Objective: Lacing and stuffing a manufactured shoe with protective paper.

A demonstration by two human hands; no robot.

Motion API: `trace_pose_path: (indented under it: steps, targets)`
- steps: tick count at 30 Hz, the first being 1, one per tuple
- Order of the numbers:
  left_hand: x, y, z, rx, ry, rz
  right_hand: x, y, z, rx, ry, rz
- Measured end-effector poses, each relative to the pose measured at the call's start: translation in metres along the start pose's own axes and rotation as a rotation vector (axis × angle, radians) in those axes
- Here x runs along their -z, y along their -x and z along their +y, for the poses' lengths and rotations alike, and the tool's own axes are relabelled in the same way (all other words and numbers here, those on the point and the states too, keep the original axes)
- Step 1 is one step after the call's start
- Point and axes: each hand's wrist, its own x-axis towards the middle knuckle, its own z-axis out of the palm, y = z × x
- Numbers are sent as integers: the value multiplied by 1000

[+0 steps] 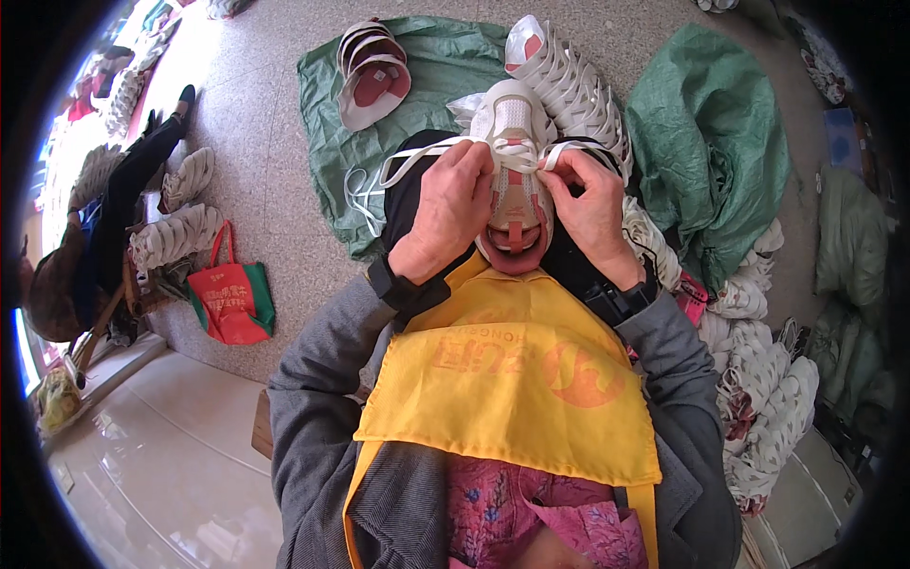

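A white sneaker with pink trim (517,156) rests on my lap, toe pointing away from me. My left hand (449,204) pinches a flat white lace (417,156) at the shoe's left side; the lace trails in loops to the left. On the shoe's right side my right hand (590,204) grips the other lace end (569,149). Both hands press against the shoe's upper. A yellow apron (512,379) covers my lap below the shoe.
A row of white sneakers (569,81) lies behind the shoe, and two more (374,76) sit on a green sack (445,57). A crumpled green sack (711,142) lies at right, with piles of shoes (758,379) below it. At left stand a red bag (227,299) and a seated person (114,209).
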Motion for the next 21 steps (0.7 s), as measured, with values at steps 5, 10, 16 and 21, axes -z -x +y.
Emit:
trace_pose_path:
  steps: [5, 10, 16, 21]
  targets:
    - [6, 0, -18, 384, 214, -75, -2, -3, 20, -192, -272, -39]
    - [2, 2, -14, 364, 139, -63, -3, -3, 28, -204, -349, -28]
    - [5, 0, -13, 372, 114, -137, -2, -5, 30, -157, -296, -53]
    - [8, 13, 2, 343, 123, -7, 12, 4, -3, -34, 90, 21]
